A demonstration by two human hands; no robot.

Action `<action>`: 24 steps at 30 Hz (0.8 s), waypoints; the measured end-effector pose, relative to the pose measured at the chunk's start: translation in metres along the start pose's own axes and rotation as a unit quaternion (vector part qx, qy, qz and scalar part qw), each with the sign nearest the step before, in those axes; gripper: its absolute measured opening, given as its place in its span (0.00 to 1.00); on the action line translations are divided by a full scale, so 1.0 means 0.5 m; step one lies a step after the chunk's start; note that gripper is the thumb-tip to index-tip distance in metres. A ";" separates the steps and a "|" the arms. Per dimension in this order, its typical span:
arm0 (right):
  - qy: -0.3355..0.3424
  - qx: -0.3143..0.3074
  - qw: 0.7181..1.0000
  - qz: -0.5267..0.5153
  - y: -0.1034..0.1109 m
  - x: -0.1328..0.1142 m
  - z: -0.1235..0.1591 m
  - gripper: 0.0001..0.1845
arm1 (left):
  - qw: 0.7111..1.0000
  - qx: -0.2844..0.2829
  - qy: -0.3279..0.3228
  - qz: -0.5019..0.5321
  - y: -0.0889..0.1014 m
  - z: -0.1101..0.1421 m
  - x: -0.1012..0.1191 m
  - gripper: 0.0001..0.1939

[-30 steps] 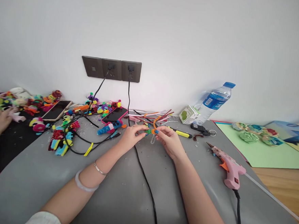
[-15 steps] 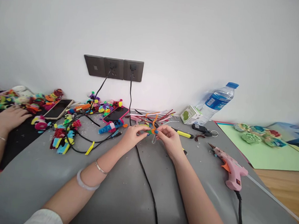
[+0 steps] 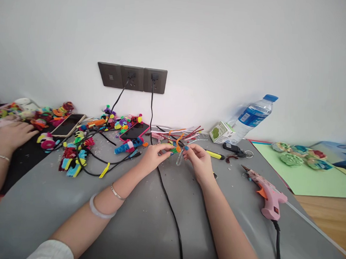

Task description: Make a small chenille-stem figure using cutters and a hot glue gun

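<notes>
My left hand [image 3: 154,157] and my right hand [image 3: 198,159] meet over the grey table [image 3: 142,226], both pinching a small craft piece [image 3: 176,148] made of orange and green pipe cleaner. The left fingers grip its green end. The right fingers hold the orange end, and a clear loop hangs below them. Blue nail polish shows on the fingertips. Loose pipe cleaners [image 3: 178,133] lie just behind my hands near the wall.
A pink glue gun [image 3: 267,195] lies to the right, its black cord running off the front. A water bottle [image 3: 251,116], small carton [image 3: 220,132], keys [image 3: 236,150], two phones [image 3: 133,131] and colourful craft pieces [image 3: 73,156] sit around. Another person's hand [image 3: 9,136] rests at left.
My right hand has shifted slightly right and turned the orange end. The other person's hand at left has moved a little toward the wall.
</notes>
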State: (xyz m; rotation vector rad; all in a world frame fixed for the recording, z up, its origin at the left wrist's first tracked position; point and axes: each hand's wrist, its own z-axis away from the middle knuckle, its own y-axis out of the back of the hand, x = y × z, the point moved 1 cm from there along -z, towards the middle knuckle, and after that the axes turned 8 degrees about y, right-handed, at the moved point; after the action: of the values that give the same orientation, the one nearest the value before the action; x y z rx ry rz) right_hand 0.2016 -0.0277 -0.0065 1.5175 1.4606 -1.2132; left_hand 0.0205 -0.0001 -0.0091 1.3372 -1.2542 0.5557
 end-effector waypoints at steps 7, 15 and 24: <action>0.063 0.130 0.987 -0.068 0.021 -0.016 -0.003 0.17 | 0.991 -0.013 0.044 0.127 0.005 0.002 0.004 0.15; 0.063 0.171 0.978 -0.100 0.031 -0.018 -0.007 0.17 | 0.977 0.013 0.066 0.203 0.027 -0.013 -0.005 0.18; 0.064 0.187 0.975 -0.106 0.035 -0.016 -0.010 0.18 | 0.997 0.005 0.019 0.081 0.051 -0.007 0.011 0.21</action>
State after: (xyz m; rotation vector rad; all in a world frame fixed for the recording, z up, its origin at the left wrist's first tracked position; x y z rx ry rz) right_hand 0.2202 -0.0280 0.0003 1.7464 1.5732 -1.6164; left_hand 0.0009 0.0071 0.0069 1.2355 -1.3378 0.6981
